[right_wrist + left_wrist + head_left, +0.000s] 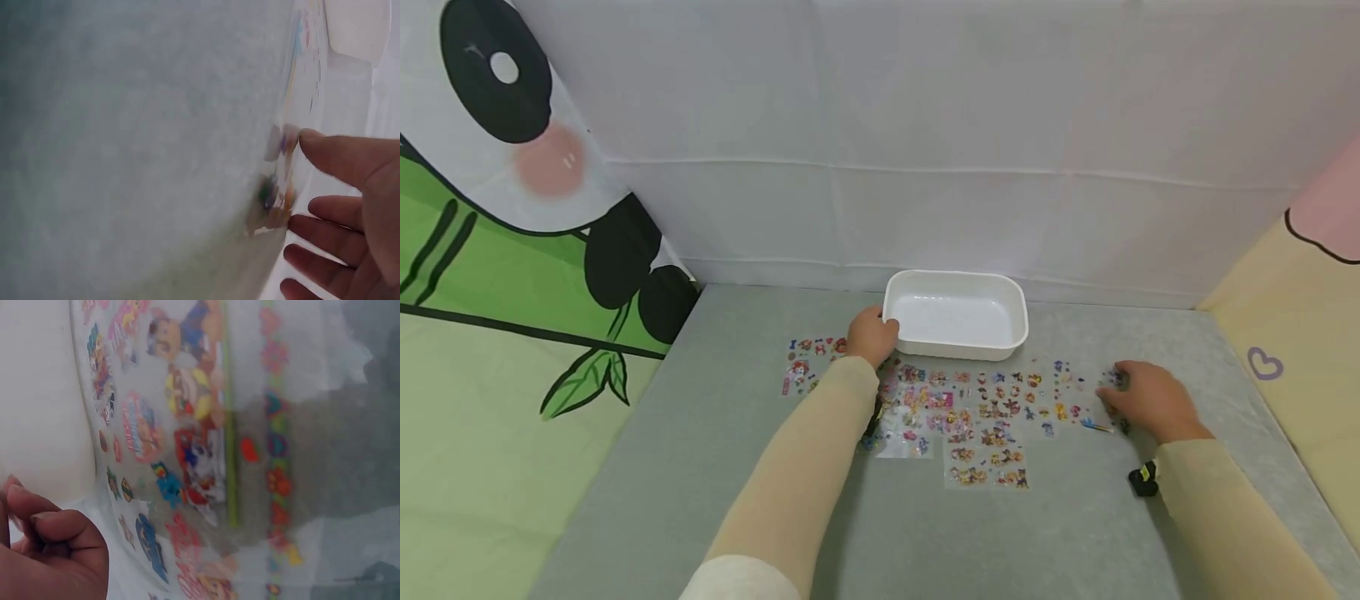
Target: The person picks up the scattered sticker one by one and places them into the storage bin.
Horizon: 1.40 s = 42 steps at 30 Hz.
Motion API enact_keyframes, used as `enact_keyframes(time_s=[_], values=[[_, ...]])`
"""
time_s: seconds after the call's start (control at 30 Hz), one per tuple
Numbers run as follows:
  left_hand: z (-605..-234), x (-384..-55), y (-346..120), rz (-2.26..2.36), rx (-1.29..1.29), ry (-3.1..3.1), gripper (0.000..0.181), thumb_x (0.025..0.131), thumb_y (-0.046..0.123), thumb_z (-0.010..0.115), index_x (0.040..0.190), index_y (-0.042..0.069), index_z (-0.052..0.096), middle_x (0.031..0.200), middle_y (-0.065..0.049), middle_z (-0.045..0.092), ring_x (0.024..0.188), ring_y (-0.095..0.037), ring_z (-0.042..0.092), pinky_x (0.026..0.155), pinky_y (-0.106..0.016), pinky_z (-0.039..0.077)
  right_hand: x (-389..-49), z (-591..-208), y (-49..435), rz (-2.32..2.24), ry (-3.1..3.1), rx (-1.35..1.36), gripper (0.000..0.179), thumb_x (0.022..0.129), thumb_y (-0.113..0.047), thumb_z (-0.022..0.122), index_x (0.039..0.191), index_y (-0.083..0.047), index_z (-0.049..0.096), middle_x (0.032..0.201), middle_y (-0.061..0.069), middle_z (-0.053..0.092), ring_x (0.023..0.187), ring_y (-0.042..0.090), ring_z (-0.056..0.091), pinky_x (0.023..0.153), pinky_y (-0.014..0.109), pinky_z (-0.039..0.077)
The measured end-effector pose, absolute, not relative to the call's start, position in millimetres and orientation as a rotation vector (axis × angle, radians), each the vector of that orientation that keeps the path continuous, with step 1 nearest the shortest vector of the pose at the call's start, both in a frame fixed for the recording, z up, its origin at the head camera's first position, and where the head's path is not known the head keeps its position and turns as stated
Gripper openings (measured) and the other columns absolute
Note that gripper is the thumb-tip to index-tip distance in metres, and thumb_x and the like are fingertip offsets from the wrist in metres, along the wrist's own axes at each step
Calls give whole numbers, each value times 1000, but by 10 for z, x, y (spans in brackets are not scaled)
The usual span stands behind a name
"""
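A white plastic tray (958, 346) stands at the back of the table. My left hand (874, 336) grips its left end, fingers curled; in the left wrist view this hand (53, 540) is low at the left, against the tray wall (44, 400). Clear sticker sheets (985, 479) with colourful cartoon figures lie overlapping in front of the tray. Over the right end of the spread, my right hand (1153, 400) touches a small sticker sheet (1111, 379). The right wrist view shows that hand (350, 206) with fingers spread, thumb and fingertips at the sheet's edge.
The grey tabletop (730, 417) extends on both sides of the sheets. A white cloth backdrop (925, 217) rises directly behind the tray. Printed cloths, green (490, 375) at left and cream (1300, 333) at right, flank the table.
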<state>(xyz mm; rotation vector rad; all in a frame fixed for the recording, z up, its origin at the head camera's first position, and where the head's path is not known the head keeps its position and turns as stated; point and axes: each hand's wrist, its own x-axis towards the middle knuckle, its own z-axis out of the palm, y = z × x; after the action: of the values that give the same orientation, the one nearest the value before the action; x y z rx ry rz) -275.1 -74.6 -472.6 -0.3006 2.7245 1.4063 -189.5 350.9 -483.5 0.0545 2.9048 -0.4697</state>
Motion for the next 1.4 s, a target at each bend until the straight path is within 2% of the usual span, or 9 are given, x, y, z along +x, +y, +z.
enact_keyframes(time_s=[0.17, 0.4, 0.8, 1.03, 1.23, 1.4], values=[[-4697, -2722, -702, 1418, -333, 2746, 37, 103, 17, 52, 134, 1, 65, 123, -20, 69, 107, -34, 67, 88, -48, 55, -1876, -4795, 3495, -388, 2904, 70, 74, 94, -41, 72, 140, 12, 51, 138, 39, 51, 120, 58, 52, 93, 68, 45], [-4658, -2671, -670, 1428, -338, 2743, 36, 104, 16, 51, 132, -1, 64, 123, -21, 69, 109, -35, 66, 89, -49, 55, -1871, -4819, 3510, -402, 2909, 74, 70, 95, -38, 71, 141, 12, 51, 138, 39, 51, 119, 58, 52, 91, 67, 46], [-4668, -2698, -663, 1441, -373, 2727, 33, 103, 15, 52, 128, -2, 66, 122, -21, 69, 109, -35, 67, 90, -48, 56, -1880, -4843, 3509, -489, 2942, 86, 64, 95, -27, 73, 139, 13, 51, 137, 38, 53, 123, 58, 50, 96, 68, 43], [-4646, -2678, -655, 1447, -372, 2739, 33, 104, 15, 53, 128, -2, 67, 122, -20, 70, 110, -34, 67, 91, -48, 55, -1887, -4831, 3495, -606, 2912, 125, 63, 95, -23, 73, 141, 14, 49, 130, 35, 59, 120, 54, 53, 97, 67, 42], [-4657, -2679, -652, 1452, -362, 2750, 33, 103, 14, 52, 128, -2, 67, 121, -20, 70, 109, -35, 67, 90, -48, 55, -1872, -4850, 3502, -801, 2848, 135, 58, 97, -21, 71, 140, 12, 51, 130, 35, 57, 117, 49, 54, 96, 65, 44], [-4678, -2702, -657, 1447, -358, 2752, 33, 103, 15, 51, 127, -2, 67, 120, -20, 70, 107, -34, 67, 90, -48, 55, -1880, -4881, 3521, -857, 2836, 126, 52, 97, -20, 71, 134, 11, 55, 124, 32, 57, 108, 45, 56, 89, 61, 48]])
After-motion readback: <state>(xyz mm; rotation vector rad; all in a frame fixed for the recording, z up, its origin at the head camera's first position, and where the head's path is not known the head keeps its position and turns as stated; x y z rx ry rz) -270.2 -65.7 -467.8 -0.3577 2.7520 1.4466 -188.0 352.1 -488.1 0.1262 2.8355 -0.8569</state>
